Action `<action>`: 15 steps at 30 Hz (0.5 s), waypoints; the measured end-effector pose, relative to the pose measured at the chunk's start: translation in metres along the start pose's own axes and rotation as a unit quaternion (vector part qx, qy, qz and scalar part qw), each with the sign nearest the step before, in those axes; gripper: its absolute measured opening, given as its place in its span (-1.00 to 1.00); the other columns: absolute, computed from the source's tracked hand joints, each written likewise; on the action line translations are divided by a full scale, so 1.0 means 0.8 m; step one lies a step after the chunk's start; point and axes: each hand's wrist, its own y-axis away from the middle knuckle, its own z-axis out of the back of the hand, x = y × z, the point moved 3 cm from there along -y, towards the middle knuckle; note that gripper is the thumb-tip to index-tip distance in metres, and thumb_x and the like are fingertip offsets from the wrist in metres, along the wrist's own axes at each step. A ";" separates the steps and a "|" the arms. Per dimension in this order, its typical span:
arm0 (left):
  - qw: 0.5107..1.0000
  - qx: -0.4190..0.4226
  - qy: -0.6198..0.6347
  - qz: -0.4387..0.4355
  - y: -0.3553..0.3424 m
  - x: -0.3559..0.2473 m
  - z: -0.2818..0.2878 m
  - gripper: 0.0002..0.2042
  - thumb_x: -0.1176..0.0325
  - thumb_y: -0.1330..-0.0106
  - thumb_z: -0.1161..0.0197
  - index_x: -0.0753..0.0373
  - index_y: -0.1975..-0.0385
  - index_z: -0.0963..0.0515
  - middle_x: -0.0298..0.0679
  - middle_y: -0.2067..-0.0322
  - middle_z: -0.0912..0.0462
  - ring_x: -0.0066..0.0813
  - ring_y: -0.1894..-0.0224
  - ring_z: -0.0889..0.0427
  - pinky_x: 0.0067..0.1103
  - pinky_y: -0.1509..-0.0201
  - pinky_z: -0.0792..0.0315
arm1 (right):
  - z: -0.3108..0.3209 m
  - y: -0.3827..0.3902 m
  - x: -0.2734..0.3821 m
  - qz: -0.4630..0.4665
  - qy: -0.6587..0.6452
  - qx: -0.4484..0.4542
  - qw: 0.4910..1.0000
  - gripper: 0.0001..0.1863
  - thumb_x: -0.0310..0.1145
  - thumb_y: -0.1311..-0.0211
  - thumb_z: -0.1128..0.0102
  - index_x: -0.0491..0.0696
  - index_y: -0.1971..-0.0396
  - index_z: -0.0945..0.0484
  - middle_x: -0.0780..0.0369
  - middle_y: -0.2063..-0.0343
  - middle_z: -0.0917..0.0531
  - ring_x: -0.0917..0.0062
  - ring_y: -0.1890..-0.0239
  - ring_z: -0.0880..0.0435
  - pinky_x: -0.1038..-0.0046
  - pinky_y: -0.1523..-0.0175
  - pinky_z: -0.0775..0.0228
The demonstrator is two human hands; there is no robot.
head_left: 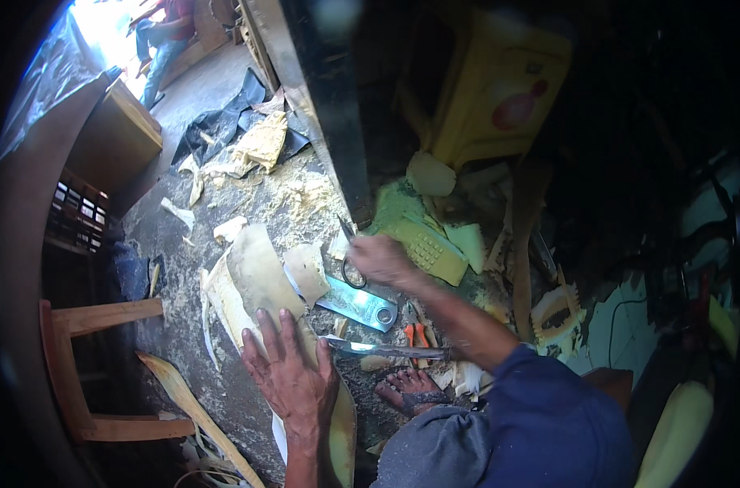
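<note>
My left hand (293, 374) lies flat with fingers spread on a long beige sheet (260, 264), which has a pale, thick edge. My right hand (380, 260), a little blurred, is closed around the middle of dark scissors (354, 276); their blade points away and a handle loop shows below. Beside them are a small beige offcut (306, 272) and a shiny silver-blue flat strip (358, 305) with a round hole at one end. Nearer me lies a long blade (386, 350), its far right end under my right arm. Orange-handled pliers (417, 332) rest beyond the blade.
Yellow foam with small bumps (427, 248) lies beyond my right hand, near a yellow plastic stool (500, 89). Shavings and scraps (305, 191) cover the floor by a dark post (333, 106). A wooden frame (114, 317) stands left. My bare foot (407, 386) is close to the blade.
</note>
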 end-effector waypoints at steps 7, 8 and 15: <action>0.999 0.045 -0.018 0.018 -0.007 -0.003 -0.006 -0.33 -0.08 -0.37 -0.21 0.08 -0.44 -0.39 -0.08 -0.52 -0.18 0.15 -0.55 -0.04 -0.01 -0.60 0.09 | 0.147 -0.009 -0.266 -0.193 0.278 -0.093 0.936 -0.71 -0.24 -0.25 -0.15 -0.09 0.23 -0.75 0.07 0.17 -0.78 0.24 0.10 -0.77 0.11 0.02 -0.57; 0.999 0.029 -0.011 0.010 -0.008 -0.003 -0.005 -0.33 -0.08 -0.37 -0.21 0.07 -0.44 -0.39 -0.09 -0.53 -0.17 0.14 -0.55 -0.04 -0.01 -0.60 0.09 | 0.168 -0.016 -0.293 -0.204 0.235 -0.177 0.934 -0.72 -0.25 -0.23 -0.18 -0.08 0.22 -0.75 0.09 0.15 -0.78 0.26 0.09 -0.78 0.12 0.02 -0.56; 0.998 0.044 0.024 0.044 -0.005 0.014 0.001 -0.34 -0.06 -0.36 -0.25 0.01 -0.44 -0.38 -0.13 -0.53 -0.18 0.10 -0.55 -0.03 0.00 -0.60 0.08 | 0.219 -0.061 -0.369 -0.012 0.465 -0.091 0.880 -0.66 -0.26 -0.26 -0.18 -0.15 0.08 -0.68 -0.05 0.11 -0.73 0.13 0.02 -0.74 0.15 -0.10 -0.53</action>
